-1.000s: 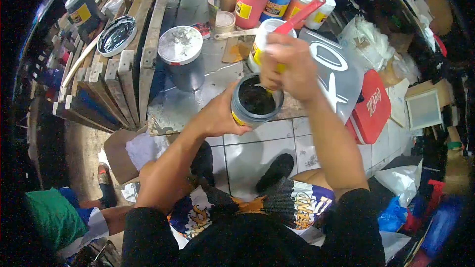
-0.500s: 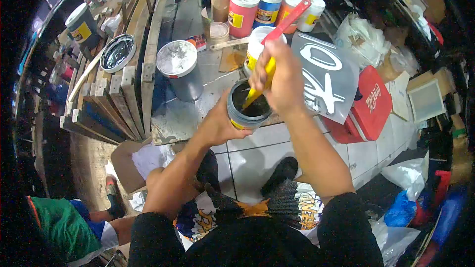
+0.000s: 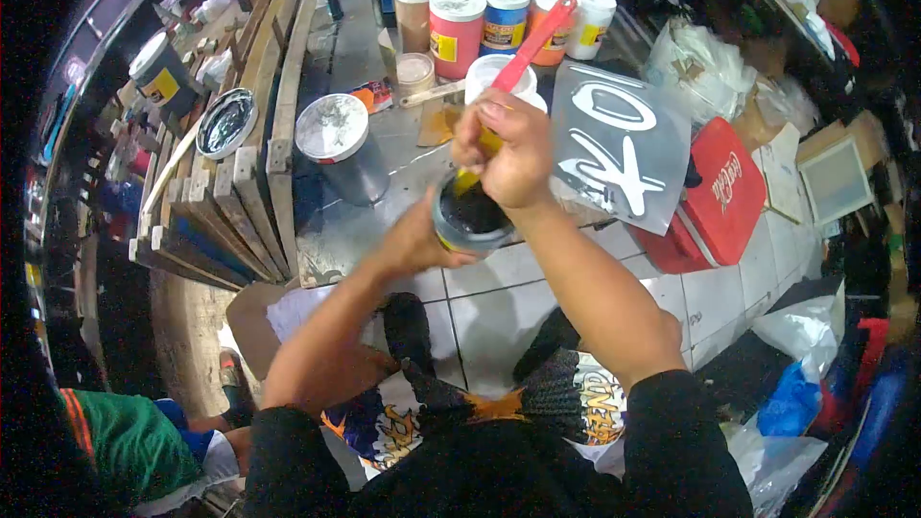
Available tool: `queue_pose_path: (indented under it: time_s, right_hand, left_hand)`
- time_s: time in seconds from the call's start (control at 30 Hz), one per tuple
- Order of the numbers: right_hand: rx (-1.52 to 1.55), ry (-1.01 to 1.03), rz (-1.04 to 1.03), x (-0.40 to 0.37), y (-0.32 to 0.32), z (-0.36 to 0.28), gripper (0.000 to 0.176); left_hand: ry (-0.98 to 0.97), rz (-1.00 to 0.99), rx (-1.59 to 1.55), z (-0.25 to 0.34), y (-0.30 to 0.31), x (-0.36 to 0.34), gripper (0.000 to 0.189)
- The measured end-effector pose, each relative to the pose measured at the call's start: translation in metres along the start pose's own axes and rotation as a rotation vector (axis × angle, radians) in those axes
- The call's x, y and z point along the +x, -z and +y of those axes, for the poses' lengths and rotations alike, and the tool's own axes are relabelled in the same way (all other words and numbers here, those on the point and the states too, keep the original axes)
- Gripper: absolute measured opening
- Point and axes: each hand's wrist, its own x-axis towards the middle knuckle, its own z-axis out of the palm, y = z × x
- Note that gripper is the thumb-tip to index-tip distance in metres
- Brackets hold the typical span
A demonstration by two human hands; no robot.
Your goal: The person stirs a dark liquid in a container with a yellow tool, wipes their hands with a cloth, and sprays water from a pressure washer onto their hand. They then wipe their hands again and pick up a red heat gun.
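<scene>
My left hand [image 3: 413, 235] wraps around the side of a grey plastic jar [image 3: 477, 235] with dark, paint-like contents, tilted slightly above the table's front edge. Over its mouth, my right hand [image 3: 508, 146] is closed around a red-and-yellow stirring stick [image 3: 533, 46]. The stick's red end points up and away, while the yellow end goes down into the jar; its tip is hidden. Just behind my right hand stands a white tub [image 3: 491, 72], partly covered. A lidded grey tub [image 3: 336, 134] stands to the left of the jar.
Several paint tubs [image 3: 458, 34] line the table's back. A stencil-like sheet with white lettering [image 3: 624, 144] lies right, beside a red cooler [image 3: 720, 192]. Wooden frames [image 3: 245, 173] stand left with a paint-smeared lid [image 3: 227, 123] on top. Another person's green shorts [image 3: 134, 441] show lower left.
My right hand and the stick have shifted left and slightly down, and the stick stands deeper in the jar. The jar has tilted a little. The view has shifted slightly.
</scene>
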Motion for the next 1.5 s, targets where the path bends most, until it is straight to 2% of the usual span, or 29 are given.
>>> queue_pose_path:
  time_s: [0.03, 0.07, 0.13, 0.2, 0.27, 0.3, 0.33, 0.4, 0.47, 0.5, 0.53, 0.57, 0.6, 0.67, 0.73, 0.8, 0.9, 0.93, 1.0, 1.07, 1.1, 1.2, 1.23, 1.3, 1.33, 1.4, 1.43, 1.47, 1.5]
  right_hand:
    - [0.178, -0.161, -0.080, -0.002, -0.001, -0.005, 0.032]
    - [0.359, -0.314, -0.165, -0.002, -0.003, -0.008, 0.027]
    - [0.321, -0.262, -0.200, 0.003, -0.008, -0.017, 0.035]
    - [-0.008, -0.299, 0.092, 0.008, -0.014, -0.031, 0.045]
    - [-0.086, -0.178, 0.142, 0.013, -0.004, -0.025, 0.050]
    - [-0.154, -0.179, 0.192, 0.015, -0.002, -0.026, 0.046]
    - [-0.221, -0.179, 0.237, 0.016, -0.002, -0.026, 0.042]
    - [-0.183, -0.292, 0.296, 0.018, -0.003, -0.023, 0.038]
    - [-0.089, -0.238, 0.440, 0.017, 0.005, -0.010, 0.030]
    - [-0.357, 0.042, 0.390, 0.016, 0.001, -0.001, 0.025]
    - [-0.356, 0.038, 0.393, 0.013, 0.002, 0.004, 0.025]
    - [-0.126, -0.002, 0.208, 0.011, 0.003, 0.008, 0.024]
    - [0.104, -0.043, 0.025, 0.009, 0.003, 0.008, 0.023]
    - [0.259, -0.156, -0.031, 0.008, -0.003, 0.005, 0.025]
    - [0.484, -0.265, -0.288, 0.011, -0.007, -0.008, 0.029]
    - [0.430, -0.291, -0.262, 0.017, -0.001, -0.017, 0.030]
    - [0.100, -0.213, 0.104, 0.029, 0.005, -0.054, 0.040]
    - [0.105, -0.218, 0.109, 0.029, 0.006, -0.048, 0.040]
    - [-0.306, 0.075, 0.212, 0.027, 0.003, -0.026, 0.042]
    - [-0.168, -0.021, 0.187, 0.027, -0.006, -0.008, 0.041]
    - [-0.274, 0.006, 0.116, 0.028, -0.005, -0.005, 0.027]
    - [-0.363, -0.048, 0.122, 0.023, -0.002, 0.001, 0.015]
    - [-0.160, -0.066, 0.086, 0.020, 0.000, 0.009, 0.016]
    - [0.167, -0.112, 0.001, 0.012, -0.003, 0.010, 0.022]
    - [0.167, -0.117, 0.004, 0.008, -0.009, 0.004, 0.022]
    - [0.396, -0.206, -0.341, 0.005, -0.016, -0.011, 0.037]
    - [0.365, -0.030, -0.433, 0.012, -0.012, -0.001, 0.036]
    - [0.359, -0.031, -0.433, 0.016, -0.006, 0.002, 0.036]
    - [0.407, -0.243, -0.237, 0.022, -0.001, 0.000, 0.036]
  left_hand:
    - [0.109, -0.239, 0.044, 0.002, 0.010, 0.006, 0.080]
    - [0.107, -0.246, 0.047, -0.001, 0.015, 0.011, 0.080]
    - [0.104, -0.318, -0.015, 0.001, 0.020, 0.018, 0.075]
    - [0.105, -0.287, 0.042, 0.004, 0.009, 0.005, 0.082]
    - [-0.132, 0.288, 0.098, 0.002, -0.024, -0.014, 0.086]
    - [-0.146, 0.436, 0.024, 0.006, -0.042, -0.013, 0.090]
    - [-0.136, 0.439, 0.026, 0.011, -0.051, -0.011, 0.090]
    - [0.206, 0.506, 0.148, 0.023, -0.059, -0.008, 0.090]
    - [0.075, 0.537, 0.010, 0.007, -0.060, -0.006, 0.086]
    - [0.086, 0.499, 0.037, 0.002, -0.058, -0.008, 0.085]
    - [0.095, 0.460, 0.065, -0.003, -0.053, -0.010, 0.084]
    - [0.096, 0.459, 0.066, -0.010, -0.044, -0.011, 0.084]
    - [0.019, 0.282, 0.081, -0.017, -0.031, -0.010, 0.084]
    - [-0.050, 0.098, 0.092, -0.024, -0.006, -0.001, 0.083]
    - [0.141, -0.482, 0.190, -0.017, 0.019, 0.021, 0.075]
    - [0.281, -0.572, 0.099, -0.011, 0.029, 0.026, 0.080]
    - [0.026, -0.082, 0.168, 0.002, 0.015, 0.003, 0.102]
    - [0.033, -0.087, 0.169, -0.002, -0.002, -0.006, 0.102]
    - [-0.038, 0.365, 0.266, -0.013, -0.040, -0.016, 0.103]
    - [0.083, 0.459, 0.133, 0.000, -0.064, -0.010, 0.103]
    - [0.201, 0.543, -0.008, 0.004, -0.069, -0.008, 0.103]
    - [0.228, 0.544, 0.185, 0.004, -0.066, -0.008, 0.096]
    - [0.224, 0.540, 0.183, -0.002, -0.059, -0.008, 0.096]
    - [0.251, 0.208, 0.119, -0.023, -0.034, -0.011, 0.091]
    - [0.255, 0.204, 0.117, -0.016, -0.016, -0.006, 0.091]
    - [0.361, -0.362, 0.080, 0.011, 0.020, 0.014, 0.087]
    - [0.353, -0.364, 0.077, 0.004, 0.029, 0.021, 0.087]
    - [0.389, -0.496, 0.062, -0.006, 0.035, 0.027, 0.089]
    - [0.425, -0.623, 0.053, -0.013, 0.038, 0.031, 0.091]
